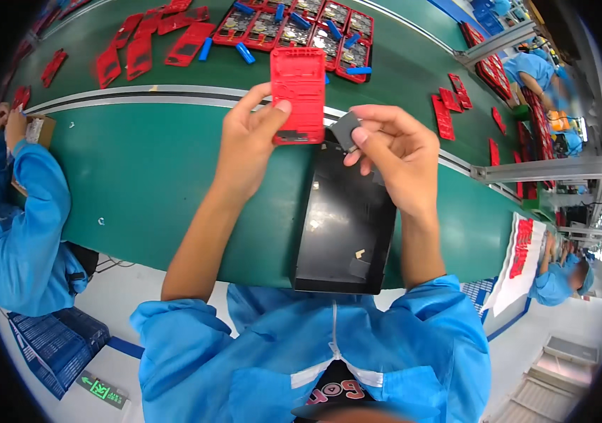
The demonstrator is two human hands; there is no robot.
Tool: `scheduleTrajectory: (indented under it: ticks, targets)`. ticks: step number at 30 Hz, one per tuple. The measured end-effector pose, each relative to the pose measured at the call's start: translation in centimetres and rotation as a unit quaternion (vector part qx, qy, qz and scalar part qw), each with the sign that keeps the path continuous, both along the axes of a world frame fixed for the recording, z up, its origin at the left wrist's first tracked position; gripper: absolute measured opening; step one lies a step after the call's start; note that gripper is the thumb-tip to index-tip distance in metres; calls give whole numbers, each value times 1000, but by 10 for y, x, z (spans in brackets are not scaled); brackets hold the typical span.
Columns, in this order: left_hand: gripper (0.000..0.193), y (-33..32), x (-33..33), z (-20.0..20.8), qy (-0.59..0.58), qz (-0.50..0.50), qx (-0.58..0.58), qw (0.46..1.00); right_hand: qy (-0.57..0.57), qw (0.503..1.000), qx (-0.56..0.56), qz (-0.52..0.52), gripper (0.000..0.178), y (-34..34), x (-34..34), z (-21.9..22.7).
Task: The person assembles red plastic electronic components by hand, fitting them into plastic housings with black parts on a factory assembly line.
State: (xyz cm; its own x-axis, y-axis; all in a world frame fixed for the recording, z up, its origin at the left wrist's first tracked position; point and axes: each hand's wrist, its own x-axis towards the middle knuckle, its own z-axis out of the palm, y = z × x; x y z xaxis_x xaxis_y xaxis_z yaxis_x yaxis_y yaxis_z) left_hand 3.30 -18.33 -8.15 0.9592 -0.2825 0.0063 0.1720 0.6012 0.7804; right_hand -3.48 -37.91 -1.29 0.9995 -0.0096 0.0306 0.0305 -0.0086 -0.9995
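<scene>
My left hand (246,141) is closed on the side edge of a red plastic casing (299,92), its ribbed inner face turned up, with a dark patch along its lower end. Close beside it, my right hand (403,151) pinches a small dark grey square piece (345,132) between thumb and fingers. The grey piece is near the casing's lower right edge; whether they touch I cannot tell. Under both hands lies a black rectangular tray (332,225) with a few pale scraps in it.
Behind the metal rail, loose red casings (140,56) lie on the dark green belt. Red trays (290,32) of assembled units hold blue cylinders (245,53). A co-worker in blue (26,218) sits at left beside a cardboard box (41,130). Metal posts (551,171) stand at right.
</scene>
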Motion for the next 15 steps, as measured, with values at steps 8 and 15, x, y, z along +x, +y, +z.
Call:
scheduleTrajectory:
  ticks: [8, 15]
  targets:
    - [32, 2, -2, 1, -12, -17, 7, 1000, -97, 991, 40, -85, 43, 22, 12, 3]
    - [31, -1, -9, 3, -52, 14, 42, 998, -92, 987, -66, -111, 16, 6, 12, -10]
